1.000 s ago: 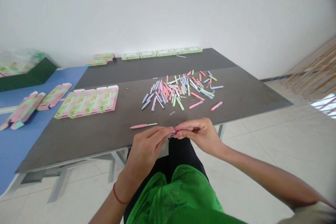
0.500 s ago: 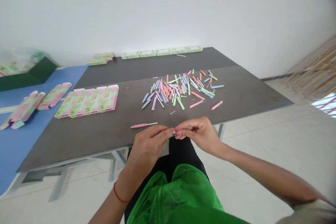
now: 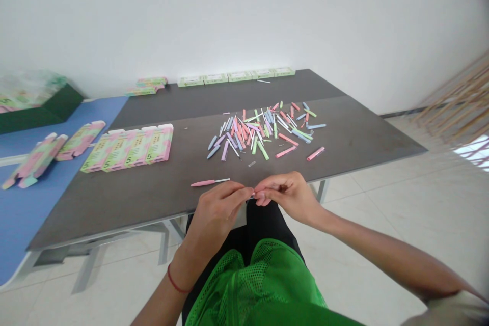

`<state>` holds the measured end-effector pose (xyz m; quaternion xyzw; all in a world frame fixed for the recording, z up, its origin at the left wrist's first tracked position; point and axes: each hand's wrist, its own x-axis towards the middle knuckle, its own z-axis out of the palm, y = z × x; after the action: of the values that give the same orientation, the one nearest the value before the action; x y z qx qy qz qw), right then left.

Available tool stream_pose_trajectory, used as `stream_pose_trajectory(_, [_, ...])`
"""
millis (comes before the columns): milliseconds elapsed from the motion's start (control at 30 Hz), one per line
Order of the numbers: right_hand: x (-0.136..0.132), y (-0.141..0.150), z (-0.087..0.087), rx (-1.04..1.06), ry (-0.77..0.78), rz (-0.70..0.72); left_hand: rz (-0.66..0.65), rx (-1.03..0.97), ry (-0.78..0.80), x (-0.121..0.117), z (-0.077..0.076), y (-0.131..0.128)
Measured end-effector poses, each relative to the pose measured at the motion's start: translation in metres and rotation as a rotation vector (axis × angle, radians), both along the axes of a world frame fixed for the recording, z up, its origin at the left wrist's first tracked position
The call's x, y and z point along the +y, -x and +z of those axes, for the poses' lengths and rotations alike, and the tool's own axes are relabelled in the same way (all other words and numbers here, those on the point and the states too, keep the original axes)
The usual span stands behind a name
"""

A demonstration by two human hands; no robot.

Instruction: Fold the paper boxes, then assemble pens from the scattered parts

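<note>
Over the near table edge, my left hand [image 3: 218, 209] and my right hand [image 3: 289, 197] meet with their fingertips pinched. Both are closed on a small slim piece, almost wholly hidden by the fingers; its kind cannot be made out. Just beyond my left hand lies a pink pen barrel [image 3: 202, 183] with a white refill sticking out to the right. Farther back spreads a loose pile of pastel pen parts and white refills, among them a green pen part [image 3: 263, 151]. A pink cap [image 3: 315, 153] lies apart at the right, and a small clear piece [image 3: 251, 164] in front.
Several upright-printed cartons [image 3: 159, 143] lie side by side on the left of the dark table [image 3: 153, 198]. Open cartons [image 3: 81, 141] rest on the blue table [image 3: 15, 224] near a dark green box [image 3: 46, 112]. A row of green boxes [image 3: 239, 77] lines the wall.
Almost nothing differs. My hands keep their pinch close together, with only a slight shift of the fingers and of the camera view.
</note>
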<state>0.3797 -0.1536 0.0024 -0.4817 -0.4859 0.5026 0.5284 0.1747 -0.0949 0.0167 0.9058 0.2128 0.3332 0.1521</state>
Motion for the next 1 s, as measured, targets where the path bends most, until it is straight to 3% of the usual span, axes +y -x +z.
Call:
stream_pose_trajectory(233, [0.003,0.002,0.0,0.078,0.118,-0.029,0.011,0.009,0.025,-0.002,-0.008,-0.002])
stream_pose_trajectory(567, [0.007,0.003,-0.003,0.197,0.218,-0.032,0.046,-0.049,0.202,-0.003,-0.011,-0.009])
stream_pose_trajectory(833, [0.007,-0.005,-0.009,0.248,0.241,0.057,0.061,-0.188,0.58,-0.005,-0.015,-0.012])
stream_pose_trajectory(1000, [0.006,-0.004,-0.005,0.229,0.242,0.064,0.053,-0.161,0.54,-0.006,-0.01,-0.012])
